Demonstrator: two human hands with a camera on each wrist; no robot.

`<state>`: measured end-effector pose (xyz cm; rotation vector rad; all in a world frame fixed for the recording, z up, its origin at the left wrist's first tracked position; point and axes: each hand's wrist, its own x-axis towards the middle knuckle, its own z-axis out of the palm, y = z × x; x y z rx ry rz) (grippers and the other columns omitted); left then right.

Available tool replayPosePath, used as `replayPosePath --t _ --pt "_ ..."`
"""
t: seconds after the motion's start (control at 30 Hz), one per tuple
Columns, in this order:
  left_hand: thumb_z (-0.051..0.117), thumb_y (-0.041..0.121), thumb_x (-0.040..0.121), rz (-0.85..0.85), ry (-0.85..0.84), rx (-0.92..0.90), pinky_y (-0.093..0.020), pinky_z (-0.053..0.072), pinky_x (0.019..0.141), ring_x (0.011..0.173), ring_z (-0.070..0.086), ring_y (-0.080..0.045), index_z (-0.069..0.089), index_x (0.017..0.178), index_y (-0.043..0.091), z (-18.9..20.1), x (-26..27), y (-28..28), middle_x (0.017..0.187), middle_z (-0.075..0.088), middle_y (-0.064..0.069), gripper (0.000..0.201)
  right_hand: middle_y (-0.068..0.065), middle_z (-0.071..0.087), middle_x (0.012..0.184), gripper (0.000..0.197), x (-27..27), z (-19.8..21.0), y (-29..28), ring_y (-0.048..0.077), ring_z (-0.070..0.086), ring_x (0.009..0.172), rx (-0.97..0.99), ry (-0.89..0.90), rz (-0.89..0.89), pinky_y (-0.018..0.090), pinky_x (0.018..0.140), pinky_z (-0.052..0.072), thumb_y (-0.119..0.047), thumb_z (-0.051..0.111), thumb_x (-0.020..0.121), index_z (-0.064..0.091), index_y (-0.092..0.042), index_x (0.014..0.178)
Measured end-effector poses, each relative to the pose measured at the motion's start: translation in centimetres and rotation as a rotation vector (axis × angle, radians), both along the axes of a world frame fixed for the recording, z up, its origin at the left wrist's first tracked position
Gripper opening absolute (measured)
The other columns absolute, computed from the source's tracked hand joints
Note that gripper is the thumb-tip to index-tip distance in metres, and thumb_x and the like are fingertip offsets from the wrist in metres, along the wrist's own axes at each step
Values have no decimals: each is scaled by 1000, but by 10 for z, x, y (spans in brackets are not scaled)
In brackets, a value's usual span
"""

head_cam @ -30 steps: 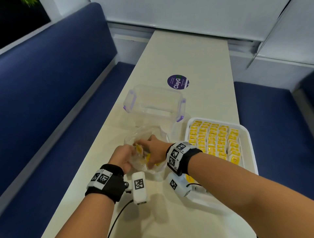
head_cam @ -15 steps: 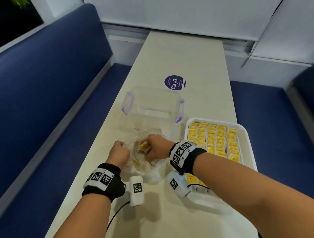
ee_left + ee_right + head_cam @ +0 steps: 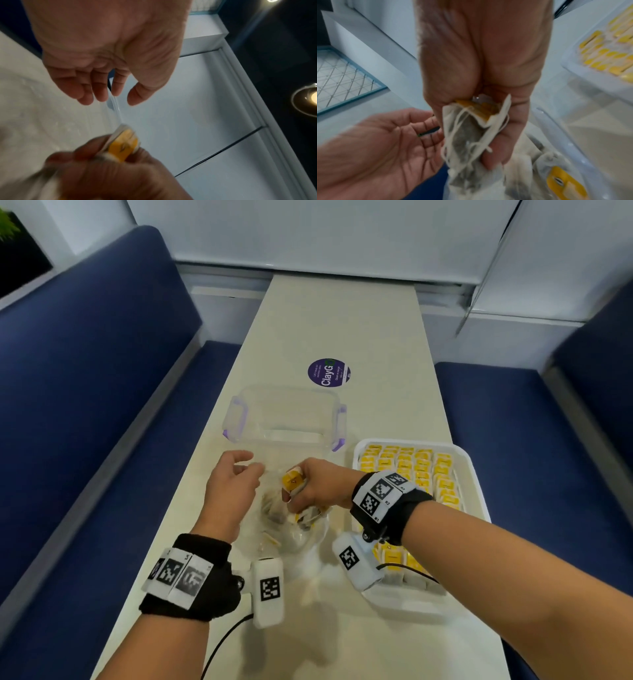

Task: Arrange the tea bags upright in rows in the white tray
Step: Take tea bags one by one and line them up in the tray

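My right hand (image 3: 297,490) grips a small bunch of tea bags (image 3: 293,479) with yellow tags, lifted just above a clear plastic bag (image 3: 291,537) that holds more loose tea bags. In the right wrist view the gripped tea bags (image 3: 471,129) hang from curled fingers, strings dangling. My left hand (image 3: 245,465) hovers beside the plastic bag with relaxed fingers and holds nothing; its open palm (image 3: 376,143) faces the bunch. The white tray (image 3: 476,474) on the right holds rows of upright yellow-tagged tea bags (image 3: 407,463). My right forearm covers the tray's near part.
An empty clear container (image 3: 287,419) with purple clips stands behind the plastic bag. A round purple sticker (image 3: 329,372) lies farther back on the narrow beige table (image 3: 342,313). Blue benches flank both sides. A black cable (image 3: 222,642) runs off the near edge.
My right hand has lifted a bunch of tea bags out of the plastic bag. My left hand has let go of the bag and opened, moving up and slightly left.
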<state>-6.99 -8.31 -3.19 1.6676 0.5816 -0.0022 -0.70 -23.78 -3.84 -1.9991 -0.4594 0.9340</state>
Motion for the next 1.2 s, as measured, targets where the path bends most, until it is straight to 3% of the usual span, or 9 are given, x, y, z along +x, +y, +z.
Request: replayPosePath --t 0.13,0.23,0.37,0.5,0.63,0.73,0.83,1.07,1.2 --pt "45 46 101 -6 210 -360 -41 52 72 92 61 -31 59 117 18 2 0 -21 110 62 -15 36 1 61 67 19 -5 14 -8 14 59 62 188 48 -156 24 61 50 7 71 75 62 -10 75" --pt "34 60 99 -88 315 -701 -55 55 81 96 65 -42 66 112 17 5 -1 -42 101 73 -18 56 5 65 72 11 -11 20 -13 18 62 70 251 -8 -240 32 71 52 0 70 78 62 -6 82" --pt "42 60 95 -65 296 -945 -44 60 62 83 74 -29 68 115 15 11 6 -69 100 75 -13 56 13 67 88 20 -18 24 -28 23 65 84 168 -120 -185 39 86 52 -25 63 91 58 -6 95" --pt "43 64 94 -103 258 -965 -34 60 56 75 74 -22 68 110 16 12 15 -98 96 75 -10 57 22 67 94 49 -17 26 -57 36 63 93 99 -122 -264 48 89 51 -51 49 91 65 -6 84" --pt "47 74 78 -165 171 -932 -25 58 57 75 69 -16 66 109 19 12 20 -132 101 71 -6 66 9 45 61 52 -12 25 -86 22 44 75 18 -332 -423 36 75 33 -33 52 95 58 -34 43" --pt "62 50 80 -169 115 -870 -20 53 50 59 64 -11 63 104 18 11 21 -152 84 68 -3 40 19 60 63 30 -12 33 -111 17 55 62 191 -321 -525 38 62 46 -36 61 84 68 -20 59" --pt "67 34 78 -236 92 -809 -20 49 44 53 61 -12 64 93 20 11 21 -162 77 65 -5 21 12 65 70 6 -11 40 -136 13 58 59 233 -283 -552 32 57 51 -8 66 82 70 -3 81" --pt "73 22 70 -372 134 -705 -17 41 40 74 67 -21 63 91 18 4 22 -170 79 67 -6 23 2 60 68 15 -3 52 -175 12 53 60 185 -195 -506 21 56 47 4 67 82 69 0 96" --pt "79 21 65 -419 190 -616 -17 38 41 76 67 -20 57 90 19 -5 23 -172 81 67 -7 33 -6 57 60 15 4 61 -186 11 57 55 3 -333 -459 22 58 51 -1 71 82 69 -6 96"
